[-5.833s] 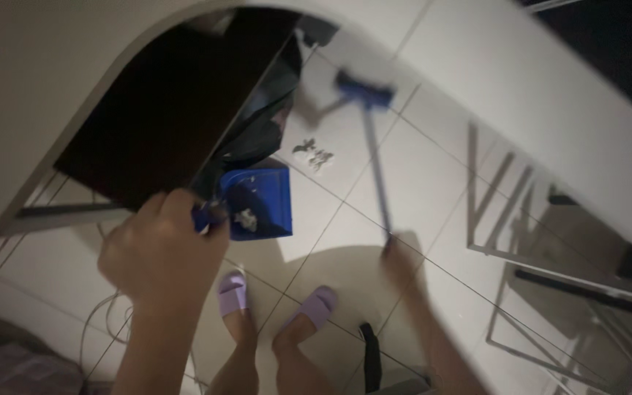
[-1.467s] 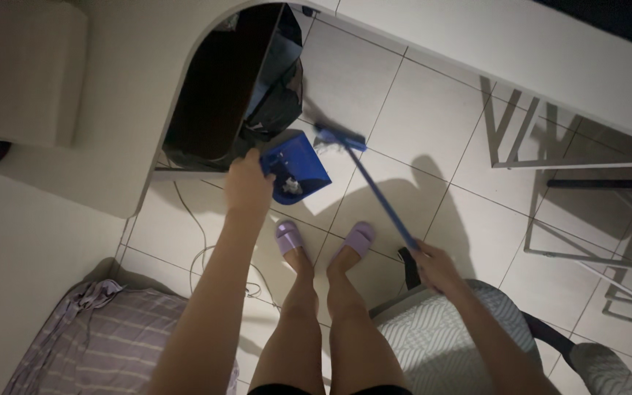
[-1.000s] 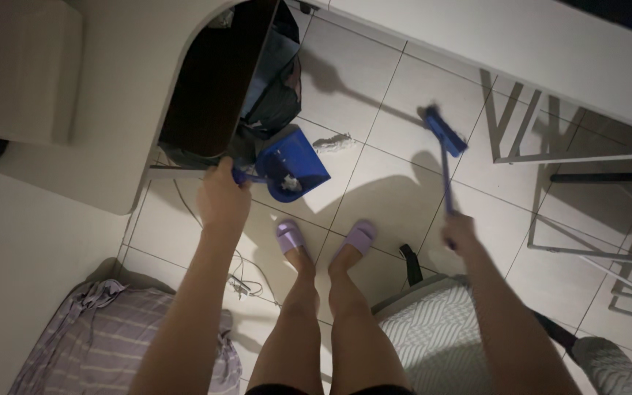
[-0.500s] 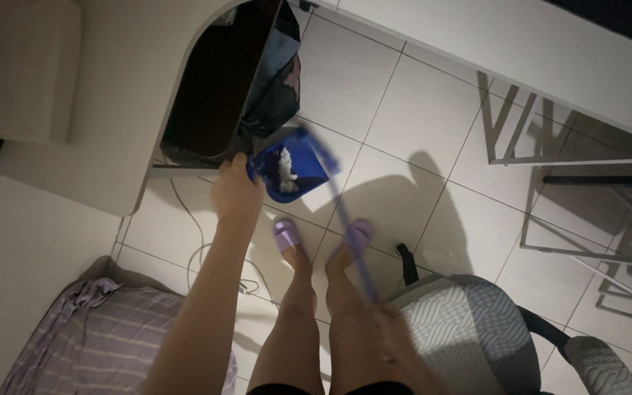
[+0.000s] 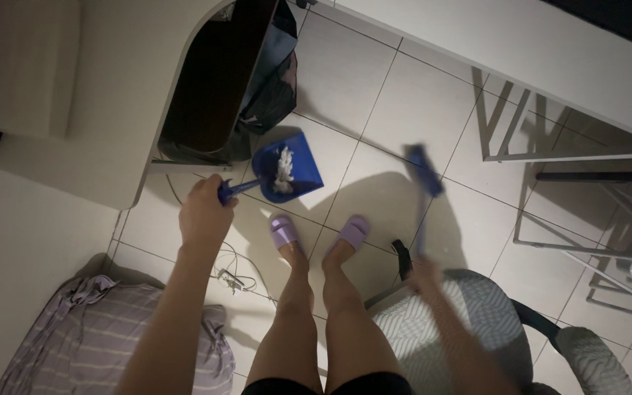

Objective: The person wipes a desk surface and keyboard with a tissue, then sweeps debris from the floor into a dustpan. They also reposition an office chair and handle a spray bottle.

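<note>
White desk point(image 5: 111, 95) overhung tiled floor point(image 5: 404, 95). Blue broom point(image 5: 424, 172) hung blurred above tile, right hand point(image 5: 424, 274) clenched round handle. Blue dustpan point(image 5: 287, 167) held white debris point(image 5: 282, 168), left hand point(image 5: 202, 212) gripping handle, before purple slippers point(image 5: 284, 231).

packages: none showing | labels: none showing | signs: none showing | screens: none showing anywhere in view

Both arms lowered, fingers point(image 5: 210, 196) curled
</note>
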